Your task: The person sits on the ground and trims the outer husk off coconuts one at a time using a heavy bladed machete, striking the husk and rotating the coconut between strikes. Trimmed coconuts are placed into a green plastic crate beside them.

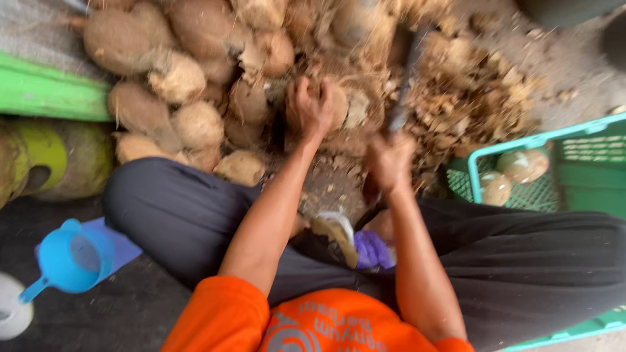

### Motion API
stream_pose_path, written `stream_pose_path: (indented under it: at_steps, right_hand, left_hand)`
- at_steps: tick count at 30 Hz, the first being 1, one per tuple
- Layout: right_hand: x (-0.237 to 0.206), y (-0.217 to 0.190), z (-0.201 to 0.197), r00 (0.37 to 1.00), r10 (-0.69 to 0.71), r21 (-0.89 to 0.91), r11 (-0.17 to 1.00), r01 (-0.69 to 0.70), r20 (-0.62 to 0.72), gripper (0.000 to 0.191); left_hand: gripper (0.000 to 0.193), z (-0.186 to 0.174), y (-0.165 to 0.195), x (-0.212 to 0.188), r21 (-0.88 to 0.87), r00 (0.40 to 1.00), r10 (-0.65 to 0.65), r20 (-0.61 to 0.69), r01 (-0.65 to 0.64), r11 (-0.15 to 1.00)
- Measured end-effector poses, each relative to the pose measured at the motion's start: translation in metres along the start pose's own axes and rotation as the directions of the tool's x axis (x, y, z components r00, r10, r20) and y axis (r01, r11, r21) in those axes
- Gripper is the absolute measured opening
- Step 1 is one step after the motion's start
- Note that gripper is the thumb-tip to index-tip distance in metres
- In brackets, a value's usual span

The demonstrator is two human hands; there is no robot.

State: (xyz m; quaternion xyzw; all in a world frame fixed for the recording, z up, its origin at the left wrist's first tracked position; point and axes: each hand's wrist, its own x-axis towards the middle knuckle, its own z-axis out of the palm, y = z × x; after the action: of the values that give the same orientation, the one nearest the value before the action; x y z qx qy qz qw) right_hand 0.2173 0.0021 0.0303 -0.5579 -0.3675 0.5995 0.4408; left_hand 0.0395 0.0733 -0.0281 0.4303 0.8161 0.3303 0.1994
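Left hand [312,107] up at twelve o'clock, fingers curled down over a brown, fibrous husked coconut [339,104], gripping its top. Right hand [390,163] just beside it at one o'clock, fist wrapped tight round the handle of a long dark blade [404,78], which rises blurred toward the top of the frame, its tip lost against the husk. The coconut sits at the near edge of the heap, directly ahead of the person's crossed legs.

Out from the hands: a big heap of pale brown hairy coconuts [189,78] spreads from ten to twelve o'clock. At one to two o'clock lies a loose mound of torn brown husk scraps [469,98] on the ground.

At three o'clock, a green plastic lattice crate [587,163], and in it two peeled, pale round coconuts [512,176], touching or nearly so, in the crate's near corner. The rest of the crate runs out of view.

At nine o'clock, a green painted plank [45,91] with a yellow-green rounded container [59,156] under it; its contents are hidden. At eight o'clock, a blue plastic scoop with a handle [68,261] resting on a purple-blue sheet, mouth up; I cannot tell what it holds. A white round object [10,313] is cut off at the frame's edge.
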Motion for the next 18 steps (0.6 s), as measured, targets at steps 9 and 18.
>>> stream_pose_path:
  at_steps: [9, 18]
  right_hand:
    - [-0.010, 0.015, 0.028, 0.881, 0.473, -0.485, 0.775, -0.405, 0.022, 0.016]
    - [-0.020, 0.016, 0.035, 0.985, 0.166, -0.660, 0.745, -0.090, 0.053, 0.037]
  left_hand:
    - [0.048, -0.013, -0.017, 0.010, -0.140, 0.979, 0.204, 0.016, -0.199, 0.970]
    - [0.057, -0.046, 0.001, -0.008, -0.309, 0.893, -0.438, 0.106, 0.448, 0.839]
